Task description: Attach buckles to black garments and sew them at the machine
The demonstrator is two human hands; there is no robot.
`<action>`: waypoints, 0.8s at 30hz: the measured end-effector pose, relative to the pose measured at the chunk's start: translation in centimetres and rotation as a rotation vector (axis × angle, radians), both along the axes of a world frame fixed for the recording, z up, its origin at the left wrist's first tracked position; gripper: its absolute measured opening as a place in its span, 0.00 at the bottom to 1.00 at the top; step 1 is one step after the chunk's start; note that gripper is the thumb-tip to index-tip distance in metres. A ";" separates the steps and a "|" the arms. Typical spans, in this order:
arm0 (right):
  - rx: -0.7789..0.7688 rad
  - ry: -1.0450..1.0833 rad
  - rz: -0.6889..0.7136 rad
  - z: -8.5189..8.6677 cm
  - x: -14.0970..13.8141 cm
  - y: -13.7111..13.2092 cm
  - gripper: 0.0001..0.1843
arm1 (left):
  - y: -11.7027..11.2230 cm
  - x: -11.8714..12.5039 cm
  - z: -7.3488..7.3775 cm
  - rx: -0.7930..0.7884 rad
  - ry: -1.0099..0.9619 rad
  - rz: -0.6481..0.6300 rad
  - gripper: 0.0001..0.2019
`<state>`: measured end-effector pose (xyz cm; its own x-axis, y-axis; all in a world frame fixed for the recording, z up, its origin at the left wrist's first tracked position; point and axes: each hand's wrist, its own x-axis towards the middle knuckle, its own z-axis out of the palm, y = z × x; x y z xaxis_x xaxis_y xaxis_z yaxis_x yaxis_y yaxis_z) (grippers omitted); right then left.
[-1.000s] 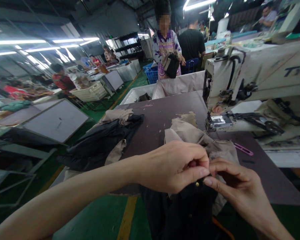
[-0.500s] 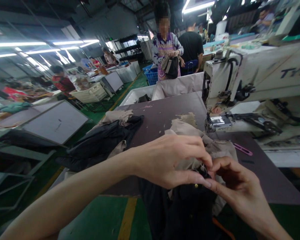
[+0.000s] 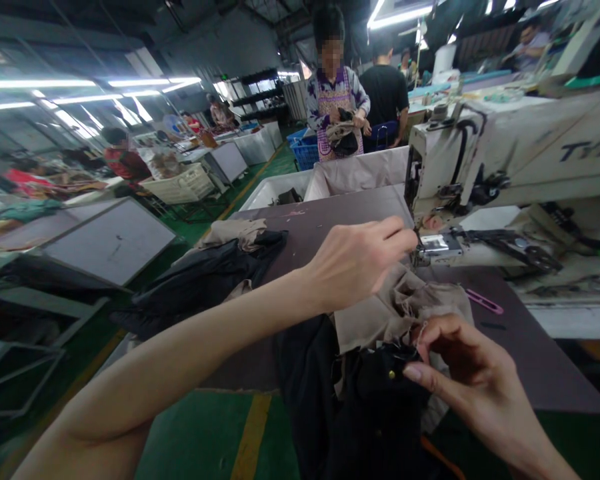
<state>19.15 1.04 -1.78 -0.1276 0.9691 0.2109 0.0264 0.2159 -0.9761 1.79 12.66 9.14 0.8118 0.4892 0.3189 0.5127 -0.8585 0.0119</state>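
Note:
My left hand (image 3: 357, 261) reaches over the dark work table (image 3: 325, 227), its fingertips close together beside the presser foot of the sewing machine (image 3: 443, 167). Whether they pinch a thread is too fine to tell. My right hand (image 3: 465, 363) is pinching the edge of a black garment (image 3: 375, 400) near a small gold stud (image 3: 391, 375). Beige lining cloth (image 3: 397, 310) bunches up above the garment, and a thin thread seems to rise from it by my right fingers. The garment hangs over the table's front edge.
A black and beige garment (image 3: 200, 283) lies on the table to the left, and a pink tool (image 3: 484, 301) lies to the right. Behind the table stand a white bin (image 3: 275, 190) and a person in an apron (image 3: 335, 100) handling cloth. Other workers sit farther back.
My left hand has let go of the cloth and moved up and away toward the sewing machine. The beige lining has shifted, and my right hand stays on the garment.

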 end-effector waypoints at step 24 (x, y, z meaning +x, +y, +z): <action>0.220 -0.349 0.015 1.4 1.5 -0.4 0.11 | -8.3 -2.6 -3.5 -0.398 -0.105 0.023 0.05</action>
<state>20.66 0.66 -0.34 -0.2417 0.9033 0.3544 0.3429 0.4212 -0.8396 -0.84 4.35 5.62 0.7721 0.6091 0.1814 0.5103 -0.7643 0.3942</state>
